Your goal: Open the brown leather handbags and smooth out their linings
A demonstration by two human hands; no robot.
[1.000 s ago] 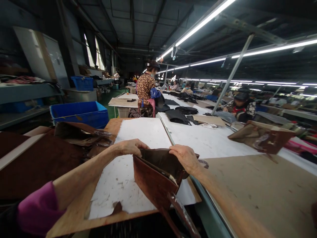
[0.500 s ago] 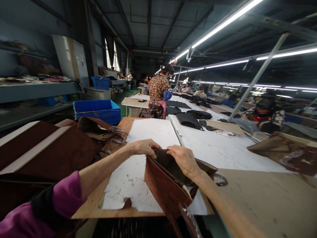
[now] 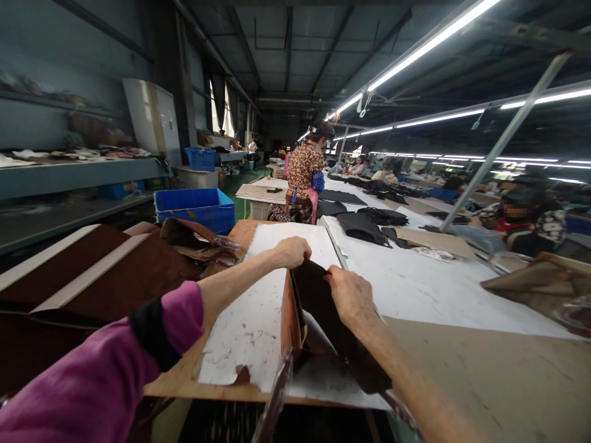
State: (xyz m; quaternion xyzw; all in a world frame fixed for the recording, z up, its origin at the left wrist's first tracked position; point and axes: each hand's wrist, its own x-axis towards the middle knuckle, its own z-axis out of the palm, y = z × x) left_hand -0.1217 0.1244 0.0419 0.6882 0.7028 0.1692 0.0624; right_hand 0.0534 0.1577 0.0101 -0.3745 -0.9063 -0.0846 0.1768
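fingers of the left hand (image 3: 292, 251) and right hand (image 3: 353, 296) pinched the brown handbag (image 3: 316, 286); its plastic-wrapped handle (image 3: 277, 394) could have snagged the bench (image 3: 184, 387), tugging it loose

The left sleeve (image 3: 106, 369) is magenta, crossed by 1 black band (image 3: 154, 334).

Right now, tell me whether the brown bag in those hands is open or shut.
Open. The brown bag has its reddish side and dark side spread apart, with a gap showing between them.
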